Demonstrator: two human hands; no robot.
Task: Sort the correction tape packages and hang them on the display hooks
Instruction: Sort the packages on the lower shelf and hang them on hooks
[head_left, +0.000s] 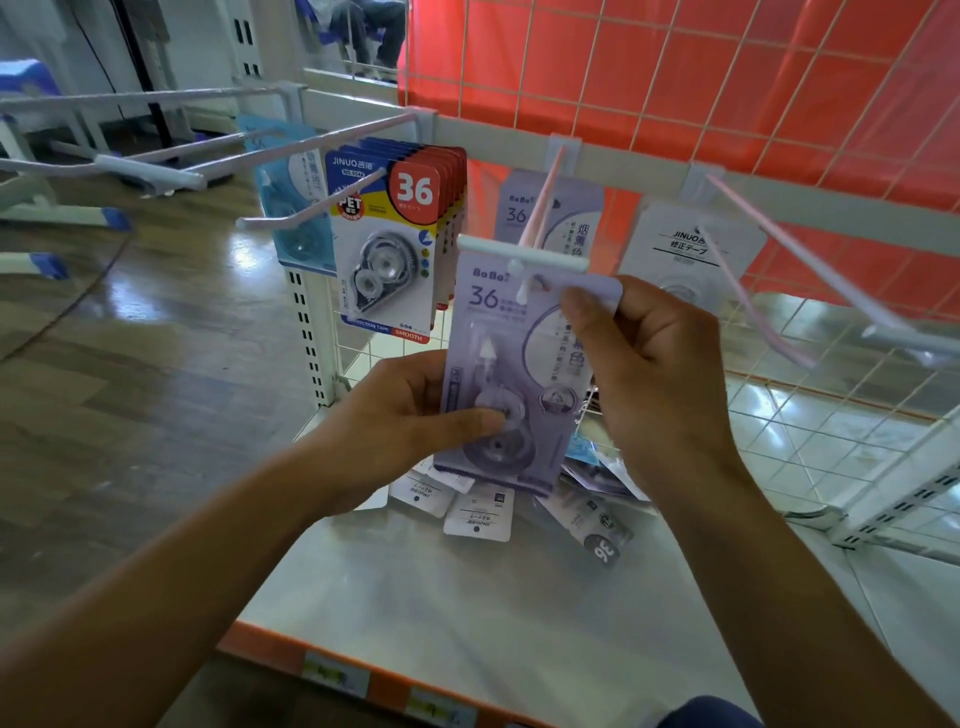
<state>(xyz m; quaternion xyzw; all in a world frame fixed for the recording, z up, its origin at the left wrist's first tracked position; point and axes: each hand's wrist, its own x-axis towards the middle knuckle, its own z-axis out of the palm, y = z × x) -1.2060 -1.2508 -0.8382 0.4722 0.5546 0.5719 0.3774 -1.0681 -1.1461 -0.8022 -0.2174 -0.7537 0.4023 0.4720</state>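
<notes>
A purple correction tape package is held upright at the tip of the middle display hook, its hang hole right at the hook's end. My left hand grips its lower left side, thumb across the blister. My right hand pinches its upper right corner. Another purple package hangs further back on the same hook. Several red-and-blue packages hang on the hook to the left, a light blue package beyond them, and a white package on the right hook.
Loose packages lie in a heap on the grey shelf below my hands. A white wire grid with red backing stands behind the hooks. Bare hooks stick out at the left over the wooden floor.
</notes>
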